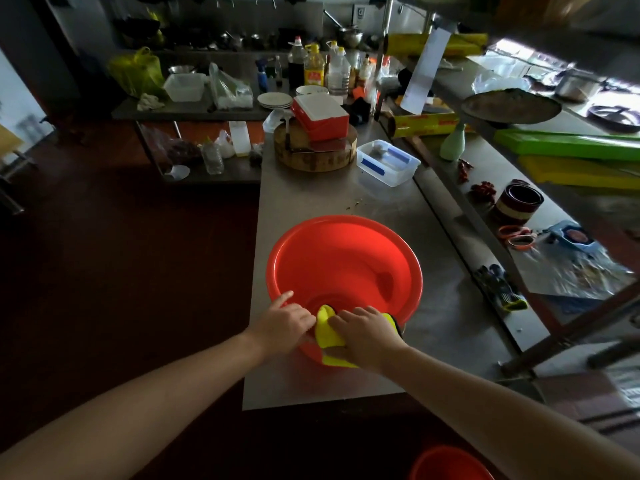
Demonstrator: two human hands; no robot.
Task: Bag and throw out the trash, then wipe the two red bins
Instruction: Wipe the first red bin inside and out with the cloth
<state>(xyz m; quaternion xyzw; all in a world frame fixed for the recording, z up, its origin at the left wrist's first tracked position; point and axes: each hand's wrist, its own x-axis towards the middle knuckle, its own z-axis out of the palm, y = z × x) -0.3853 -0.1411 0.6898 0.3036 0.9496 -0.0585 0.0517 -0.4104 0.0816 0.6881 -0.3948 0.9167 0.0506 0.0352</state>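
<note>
Red bin (346, 258) on a steel tabletop (311, 199), right hand (367, 332) pressing a yellow cloth (327, 332) over its near rim, left hand (282, 323) gripping the rim beside it, second red bin (450, 464) below on the floor.

L grip (283, 325) bare | R grip (367, 336) bare | L forearm (145, 386), R forearm (491, 386) bare

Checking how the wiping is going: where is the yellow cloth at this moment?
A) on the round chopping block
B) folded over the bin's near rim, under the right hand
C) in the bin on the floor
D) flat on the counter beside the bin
B: the yellow cloth wraps over the near rim of the red bin on the steel counter, with the right hand gripping it and the left hand at the rim beside it.
</note>
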